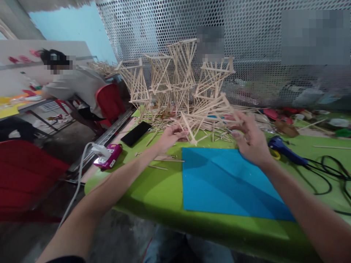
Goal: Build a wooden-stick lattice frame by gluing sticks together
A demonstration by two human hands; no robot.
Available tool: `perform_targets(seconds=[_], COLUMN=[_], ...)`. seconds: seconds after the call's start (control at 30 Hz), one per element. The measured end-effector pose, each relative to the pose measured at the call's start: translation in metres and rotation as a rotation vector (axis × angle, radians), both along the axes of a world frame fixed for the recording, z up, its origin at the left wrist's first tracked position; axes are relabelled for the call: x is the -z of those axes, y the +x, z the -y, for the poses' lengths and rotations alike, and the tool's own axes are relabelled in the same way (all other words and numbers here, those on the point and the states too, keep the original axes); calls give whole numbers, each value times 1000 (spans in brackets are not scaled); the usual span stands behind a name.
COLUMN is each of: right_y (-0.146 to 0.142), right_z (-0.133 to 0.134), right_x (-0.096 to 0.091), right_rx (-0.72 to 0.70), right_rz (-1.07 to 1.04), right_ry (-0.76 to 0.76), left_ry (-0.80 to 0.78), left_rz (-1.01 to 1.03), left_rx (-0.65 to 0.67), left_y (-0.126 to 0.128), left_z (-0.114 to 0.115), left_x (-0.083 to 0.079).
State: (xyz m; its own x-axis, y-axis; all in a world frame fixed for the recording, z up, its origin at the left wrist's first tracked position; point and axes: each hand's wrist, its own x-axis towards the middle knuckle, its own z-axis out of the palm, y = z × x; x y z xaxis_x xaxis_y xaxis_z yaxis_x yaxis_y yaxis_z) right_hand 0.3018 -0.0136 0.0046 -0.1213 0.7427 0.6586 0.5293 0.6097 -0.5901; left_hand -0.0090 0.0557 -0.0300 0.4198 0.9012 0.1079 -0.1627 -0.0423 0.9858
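A tangle of wooden stick frames (178, 84) stands and lies on the far part of a green table (153, 190). My left hand (171, 137) reaches into the low stick frame (200, 117) and its fingers are pinched on one of its sticks. My right hand (251, 140) is beside the same frame on its right, fingers apart and curled, touching or just off the sticks. A blue sheet (227, 182) lies flat on the table under and in front of both hands.
A black phone (136, 133) and a pink power strip (108, 155) with a white plug lie at the left. A blue glue gun (287, 153) with black cable lies at the right. A perforated metal screen (246, 44) stands behind. A seated person (74, 87) is far left.
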Motion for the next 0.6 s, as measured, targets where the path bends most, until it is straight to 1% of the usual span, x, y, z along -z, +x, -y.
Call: perform_targets(seconds=[0.07,0.13,0.23,0.3,0.37,0.4,0.47,0.53,0.6], right_y=[-3,-3,0,2,0,-1,-7,-13,-19], right_z=[-3,-6,-10,-11,-12,-13,-14,-15,-17], right_x=[3,7,10,12,15,17,21,26,29], right_rx=[31,126,263,289,268,242,153,47,-32], right_rz=[20,59,111,120,93,46,-130,-364,-539], right_ry=[-56,-90,-80,-85,-130,-164,-257,-377,-505], left_ry=[-28,-29,13,68,142,186,284,372,420], left_rz=[-46,-108,-146,-121,-78,-58,-33,-30,-54], left_rx=[-2,2,4,-12,-34,-48,-83,-127,-175], left_y=[-2,-5,-11,-14,-15,-15,-14,-13,-13], left_z=[-2,-4,-8,-11,-12,-12,-12,-11,-11], left_x=[-2,-4,-7,-7,-8,-8,-10,-11,-11])
